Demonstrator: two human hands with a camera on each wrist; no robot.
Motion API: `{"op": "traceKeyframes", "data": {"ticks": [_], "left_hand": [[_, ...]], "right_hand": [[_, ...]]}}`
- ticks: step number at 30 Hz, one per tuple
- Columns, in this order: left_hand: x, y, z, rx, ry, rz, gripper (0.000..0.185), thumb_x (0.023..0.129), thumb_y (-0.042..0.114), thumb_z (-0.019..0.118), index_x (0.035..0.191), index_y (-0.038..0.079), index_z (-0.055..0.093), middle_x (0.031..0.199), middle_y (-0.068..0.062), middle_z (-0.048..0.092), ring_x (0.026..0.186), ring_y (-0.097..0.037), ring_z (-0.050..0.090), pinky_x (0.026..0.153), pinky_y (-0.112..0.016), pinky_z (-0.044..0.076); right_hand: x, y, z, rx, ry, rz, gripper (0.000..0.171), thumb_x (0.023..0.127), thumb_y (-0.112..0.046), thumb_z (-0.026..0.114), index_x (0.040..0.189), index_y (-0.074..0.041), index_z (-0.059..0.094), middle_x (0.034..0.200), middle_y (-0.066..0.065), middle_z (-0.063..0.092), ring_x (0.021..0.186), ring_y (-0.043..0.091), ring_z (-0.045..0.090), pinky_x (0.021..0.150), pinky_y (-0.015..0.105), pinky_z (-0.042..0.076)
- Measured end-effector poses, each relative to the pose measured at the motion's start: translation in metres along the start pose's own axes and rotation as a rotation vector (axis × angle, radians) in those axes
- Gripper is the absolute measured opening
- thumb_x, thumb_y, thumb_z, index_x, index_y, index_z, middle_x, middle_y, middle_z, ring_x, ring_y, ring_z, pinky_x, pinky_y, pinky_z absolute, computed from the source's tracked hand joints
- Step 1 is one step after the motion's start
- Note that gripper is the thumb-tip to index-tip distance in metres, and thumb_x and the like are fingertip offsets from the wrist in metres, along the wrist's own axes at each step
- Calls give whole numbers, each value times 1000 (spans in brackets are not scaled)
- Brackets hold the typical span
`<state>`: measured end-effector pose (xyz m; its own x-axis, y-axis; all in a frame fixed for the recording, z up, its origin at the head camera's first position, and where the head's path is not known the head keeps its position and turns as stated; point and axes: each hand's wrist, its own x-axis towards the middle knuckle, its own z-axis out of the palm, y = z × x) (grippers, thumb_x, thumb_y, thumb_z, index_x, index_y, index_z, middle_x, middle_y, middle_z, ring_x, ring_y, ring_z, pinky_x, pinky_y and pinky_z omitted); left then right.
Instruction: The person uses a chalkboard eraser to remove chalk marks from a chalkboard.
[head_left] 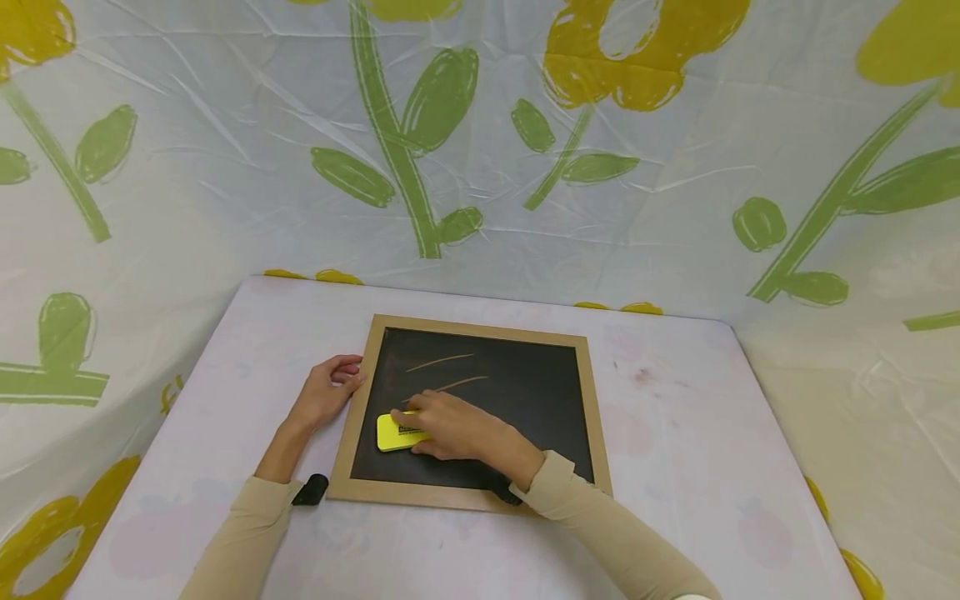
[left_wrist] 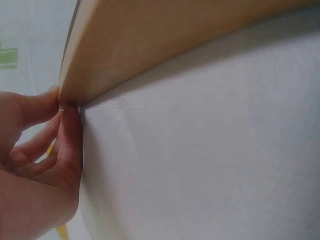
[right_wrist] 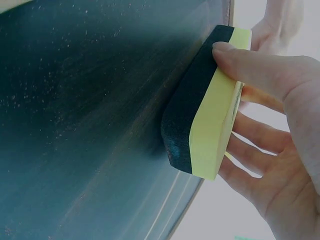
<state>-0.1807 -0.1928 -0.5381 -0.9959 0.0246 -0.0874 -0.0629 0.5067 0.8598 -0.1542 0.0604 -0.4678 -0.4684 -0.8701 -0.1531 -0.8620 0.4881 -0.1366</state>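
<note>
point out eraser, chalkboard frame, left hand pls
eraser (right_wrist: 212,130): right wrist view, on its yellow back.
chalkboard frame (head_left: 472,327): head view, on the top wooden edge.
left hand (head_left: 324,392): head view, on the back of the hand.

The right hand (right_wrist: 280,150) gripped a yellow eraser (right_wrist: 215,125), its dark felt face pressed against the dusty chalkboard (right_wrist: 85,125).
</note>
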Motion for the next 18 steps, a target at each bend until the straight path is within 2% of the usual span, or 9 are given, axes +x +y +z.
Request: {"op": "traceKeyframes", "data": {"ticks": [7,18], "left_hand": [[-2,0,0,-6,-7,-12,42,102,15,65,138,-5,57,120,-23,64,103,-31,62,80,-27,49],[1,-2,0,-5,2,-3,41,102,14,65,137,-5,58,117,-22,65,101,-31,63,80,-28,49]], "right_hand": [[-2,-1,0,2,2,7,60,96,-35,74,150,-17,55,136,11,62,123,26,61,109,36,44],[-8,3,0,-51,-8,21,60,96,-36,74,149,-19,54,137,11,62,125,27,60,108,38,45]]}}
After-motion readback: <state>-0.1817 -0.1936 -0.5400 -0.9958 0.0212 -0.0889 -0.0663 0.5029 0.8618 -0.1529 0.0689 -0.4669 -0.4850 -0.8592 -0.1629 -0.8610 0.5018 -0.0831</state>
